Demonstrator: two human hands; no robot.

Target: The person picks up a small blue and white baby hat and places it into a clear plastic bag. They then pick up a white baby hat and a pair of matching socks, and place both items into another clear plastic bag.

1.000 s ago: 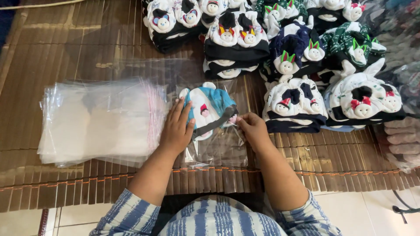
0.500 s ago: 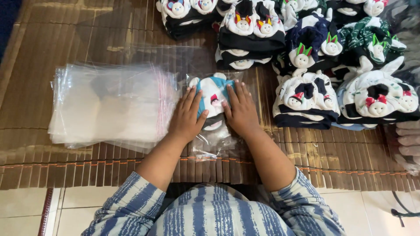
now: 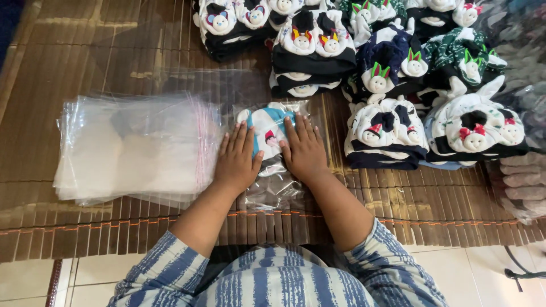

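Observation:
A clear plastic bag (image 3: 277,187) lies on the bamboo mat (image 3: 432,199) in front of me, with a folded white and light-blue baby item (image 3: 268,126) with small doll faces inside it. My left hand (image 3: 238,159) lies flat on the bag's left half, fingers spread. My right hand (image 3: 303,149) lies flat on its right half, also with fingers apart. Both palms press down on the bagged item, and neither hand grips anything.
A stack of empty clear zip bags (image 3: 136,148) lies to the left. Several piles of dark and white baby items with doll faces (image 3: 387,131) fill the far and right side of the mat. More bagged items (image 3: 526,182) sit at the right edge.
Both hands have moved from the bag's near opening onto the top of the bagged item and now lie flat, side by side. The item sits fully inside the bag.

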